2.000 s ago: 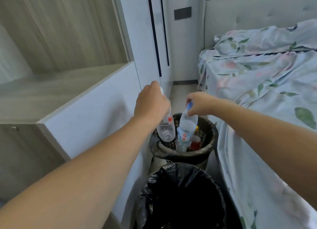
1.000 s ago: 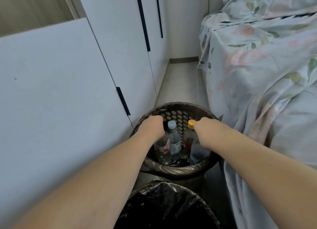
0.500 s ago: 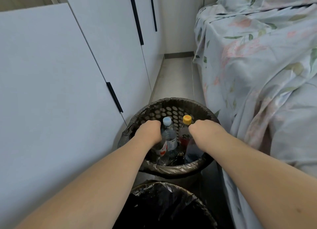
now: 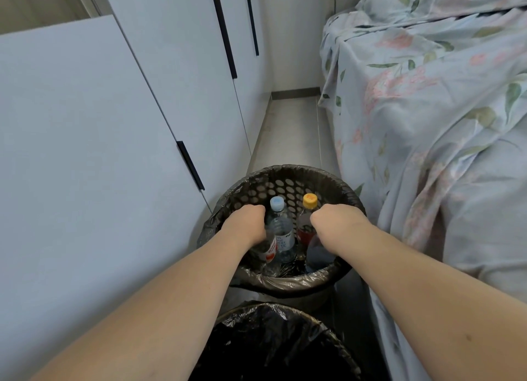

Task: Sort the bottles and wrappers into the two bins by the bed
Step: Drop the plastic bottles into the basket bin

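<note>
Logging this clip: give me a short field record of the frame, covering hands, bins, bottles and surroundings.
left hand: inside far bin, fingers hidden, on a clear bottle
right hand: inside far bin, over another bottle
far bin: perforated, lined, holds bottles
upright bottles: blue-capped bottle, yellow-capped bottle
near bin: black liner, contents not visible
bed: right of the bins
cabinets: left
</note>
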The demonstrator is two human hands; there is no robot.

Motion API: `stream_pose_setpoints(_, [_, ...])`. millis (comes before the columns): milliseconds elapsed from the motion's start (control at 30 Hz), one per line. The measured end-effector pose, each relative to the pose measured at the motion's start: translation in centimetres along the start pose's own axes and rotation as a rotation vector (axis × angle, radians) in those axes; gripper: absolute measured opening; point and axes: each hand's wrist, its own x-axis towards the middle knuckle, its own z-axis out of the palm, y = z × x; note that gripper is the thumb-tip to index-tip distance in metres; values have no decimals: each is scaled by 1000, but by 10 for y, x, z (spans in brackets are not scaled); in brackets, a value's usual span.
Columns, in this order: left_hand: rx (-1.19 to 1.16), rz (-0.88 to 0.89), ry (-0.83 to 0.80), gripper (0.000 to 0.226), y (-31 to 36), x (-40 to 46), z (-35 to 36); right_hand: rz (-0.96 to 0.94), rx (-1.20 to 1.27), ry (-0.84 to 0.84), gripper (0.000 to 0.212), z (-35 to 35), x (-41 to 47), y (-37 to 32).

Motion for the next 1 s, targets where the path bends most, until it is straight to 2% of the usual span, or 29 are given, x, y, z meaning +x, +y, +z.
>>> stream_pose_setpoints(467, [26,62,21,45,1,-7,-8,32,83,35,37,-7,-2,-1])
stream_pose_setpoints(567, [25,94,88,47,1,-13,-19,22,95,73,34,-7,0,0])
stream_pose_setpoints(833, [9,186,346,32,1,-55,-38,-9,165,201,26,-17,-1,-1])
stream_pose_setpoints(1000, [-2,144,424,30,-6,-93,-47,-15,278,266,34,-33,-22,-13])
